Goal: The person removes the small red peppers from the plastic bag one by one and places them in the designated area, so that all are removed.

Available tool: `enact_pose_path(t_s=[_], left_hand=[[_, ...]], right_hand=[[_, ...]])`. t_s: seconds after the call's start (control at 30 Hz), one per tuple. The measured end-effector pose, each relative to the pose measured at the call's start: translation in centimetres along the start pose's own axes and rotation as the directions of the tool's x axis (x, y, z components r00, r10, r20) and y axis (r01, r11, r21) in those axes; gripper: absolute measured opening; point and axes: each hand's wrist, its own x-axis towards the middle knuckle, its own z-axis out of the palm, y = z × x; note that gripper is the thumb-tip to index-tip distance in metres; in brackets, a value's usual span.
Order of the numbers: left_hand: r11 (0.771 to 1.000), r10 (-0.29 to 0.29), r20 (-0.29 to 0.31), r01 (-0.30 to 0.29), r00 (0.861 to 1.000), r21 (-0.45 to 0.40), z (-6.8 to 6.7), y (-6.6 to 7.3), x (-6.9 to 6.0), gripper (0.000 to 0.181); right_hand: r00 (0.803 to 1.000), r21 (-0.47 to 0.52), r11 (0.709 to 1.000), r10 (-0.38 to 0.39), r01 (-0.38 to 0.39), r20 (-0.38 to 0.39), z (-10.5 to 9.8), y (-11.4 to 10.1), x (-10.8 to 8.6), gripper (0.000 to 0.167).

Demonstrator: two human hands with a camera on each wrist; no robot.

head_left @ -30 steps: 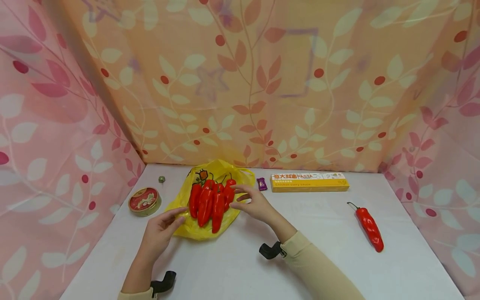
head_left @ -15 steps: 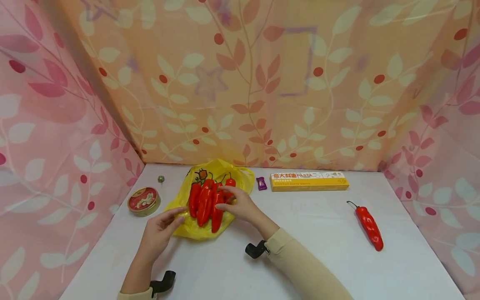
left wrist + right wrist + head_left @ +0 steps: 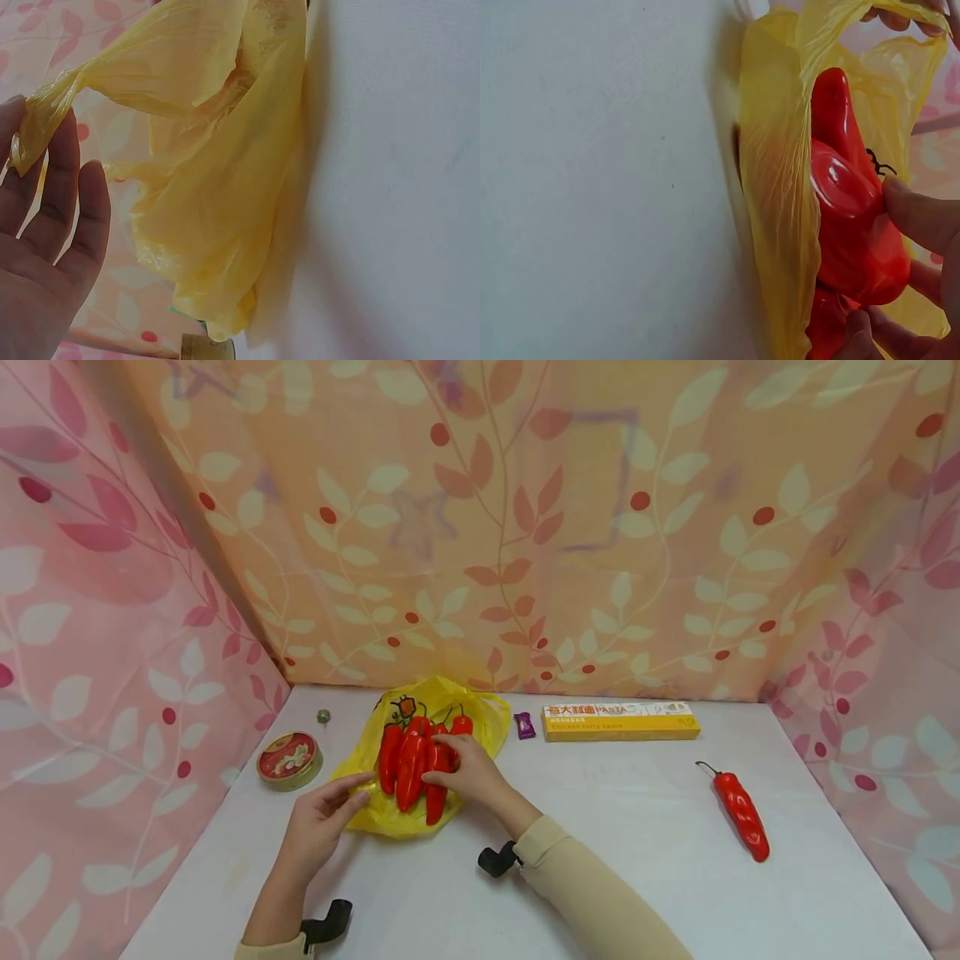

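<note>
A yellow plastic bag [image 3: 375,806] lies on the table with its mouth toward me, and several red peppers [image 3: 409,768] rest in it. At the bag's left edge my left hand [image 3: 313,827] pinches the plastic between thumb and fingers; the left wrist view shows the gathered film [image 3: 45,124] there. My right hand [image 3: 471,772] reaches over the right side of the bag. It holds the rightmost front red pepper [image 3: 855,247], thumb on one side and fingers on the other. The fingers partly cover that pepper in the head view.
A single red pepper [image 3: 741,817] lies at the right of the white table [image 3: 600,877]. Near the back are a yellow pasta box [image 3: 621,723] and a purple-wrapped candy [image 3: 524,725]. On the left stand a round tin [image 3: 289,761] and a small green ball-shaped thing [image 3: 323,716].
My right hand has moved left, from the bag's right edge onto a front red pepper, and its fingers have closed around it. The left hand stays on the bag's edge.
</note>
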Motion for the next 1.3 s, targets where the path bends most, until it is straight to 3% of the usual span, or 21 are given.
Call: enact_pose_path(t_s=[0.23, 0.47, 0.6, 0.8, 1.1, 1.3], left_hand=[[1.000, -0.015, 0.000, 0.015, 1.000, -0.003, 0.0, 0.1, 0.0, 0.033], [1.000, -0.010, -0.002, 0.010, 1.000, 0.006, 0.0, 0.2, 0.0, 0.033], [1.000, -0.018, -0.004, 0.018, 1.000, 0.009, 0.0, 0.3, -0.1, 0.033], [0.999, -0.036, -0.001, 0.036, 0.999, 0.008, 0.0, 0.3, -0.2, 0.034], [1.000, 0.003, -0.006, -0.002, 1.000, 0.017, -0.1, 0.3, -0.2, 0.033], [1.000, 0.005, -0.006, -0.005, 1.000, 0.000, -0.2, 0.3, -0.2, 0.032]], right_hand=[[0.999, 0.013, 1.000, 0.003, -0.003, -0.038, 0.0, -0.4, -0.3, 0.062], [0.984, 0.121, 0.983, -0.125, 0.141, -0.128, -0.5, -0.6, -0.6, 0.057], [0.978, 0.234, 0.956, -0.147, 0.179, -0.149, -1.1, -0.7, -0.9, 0.053], [0.985, 0.390, 0.909, -0.103, 0.151, -0.141, -2.6, -1.3, -1.5, 0.046], [0.992, 0.487, 0.870, -0.024, 0.081, -0.123, -5.5, -1.7, -3.1, 0.042], [0.996, 0.597, 0.799, -0.024, 0.068, -0.082, -7.1, -1.2, -4.5, 0.042]])
